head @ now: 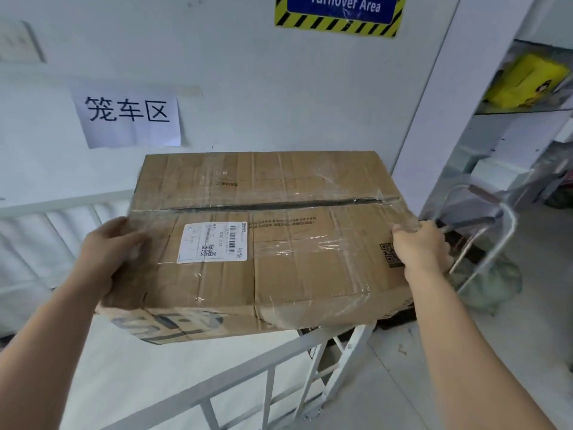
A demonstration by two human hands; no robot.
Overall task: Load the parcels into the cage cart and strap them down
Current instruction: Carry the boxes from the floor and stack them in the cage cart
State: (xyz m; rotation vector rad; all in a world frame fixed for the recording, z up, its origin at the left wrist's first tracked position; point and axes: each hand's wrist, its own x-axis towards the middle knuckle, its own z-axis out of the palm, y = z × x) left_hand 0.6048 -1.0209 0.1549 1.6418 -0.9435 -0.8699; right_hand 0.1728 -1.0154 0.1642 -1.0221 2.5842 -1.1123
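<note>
Head view: left hand point(105, 254) and right hand point(422, 246) grip the parcel point(279, 259), labelled "538-538". Blue sign point(341, 7) reads "Turnover Area"; paper sign point(127, 114) reads "笼车区".

Creased brown cardboard parcel point(266, 243) wrapped in glossy clear tape, matt white paper shipping label point(214, 242) under shiny film, white painted metal cage cart point(235, 377) bars, smooth matt white wall point(232, 88), plain paper sign point(127, 114), glossy yellow-black laminated sign point(338, 13)

A white wall point(248, 88) carries a paper sign point(127, 119); up-right of it hangs a striped blue sign point(338, 10), far right stand white shelves point(524, 111).
</note>
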